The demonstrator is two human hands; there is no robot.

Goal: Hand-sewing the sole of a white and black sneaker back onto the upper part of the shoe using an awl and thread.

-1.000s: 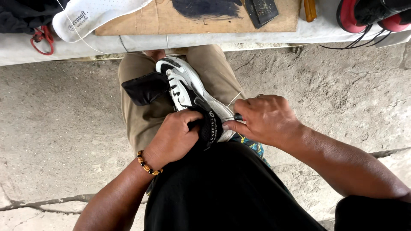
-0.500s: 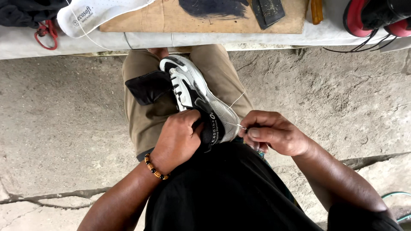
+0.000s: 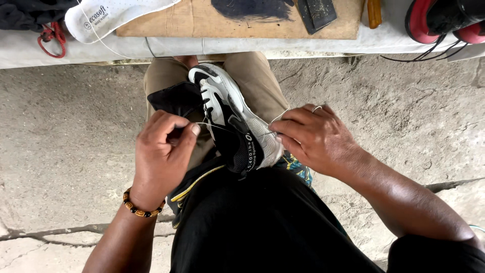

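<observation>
Left hand (image 3: pixel 161 151): fingers curled, thumb and forefinger pinching a thin white thread (image 3: pixel 212 125) that runs taut to the shoe. Right hand (image 3: pixel 316 139): fingertips pressed together at the shoe's heel-side edge, gripping the thread's other run and steadying the upper; whether a needle is held cannot be told. The black-and-white sports shoe (image 3: pixel 232 126) lies sole-side down across the lap, toe toward the workbench (image 3: pixel 252 45). Judgement — a stitch is being drawn tight. To do it well, pull steadily along the seam line, keep the right hand braced against the shoe, and avoid jerking the thread — it may snap or pucker the material.
</observation>
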